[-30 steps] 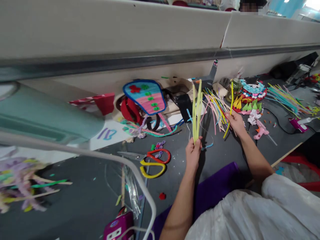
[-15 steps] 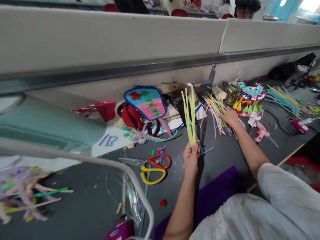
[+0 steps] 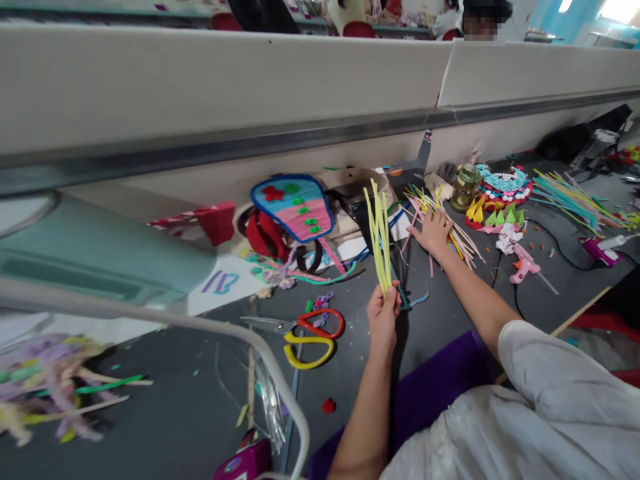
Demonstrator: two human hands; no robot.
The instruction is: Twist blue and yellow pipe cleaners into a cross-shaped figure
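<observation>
Several yellow pipe cleaners (image 3: 379, 233) stand upright in a bunch, gripped at their lower ends by my left hand (image 3: 383, 310). My right hand (image 3: 434, 233) rests with spread fingers on a loose pile of mixed-colour pipe cleaners (image 3: 463, 245), and its palm hides part of them. To the left of my left hand lie scissors (image 3: 309, 352) with one red and one yellow handle, blades apart. Small purple and green curled pieces (image 3: 320, 304) sit just above the handles.
A pink glue gun (image 3: 525, 263) with a cable lies at right, near a green glass jar (image 3: 466, 187). A white lamp arm (image 3: 270, 353) crosses the left foreground. Behind the table runs a pale partition (image 3: 225, 87). More pipe cleaners (image 3: 575, 200) lie far right.
My right hand has moved left across the pile, and its fingers are now more spread. The left hand still holds the yellow pipe cleaners in nearly the same place.
</observation>
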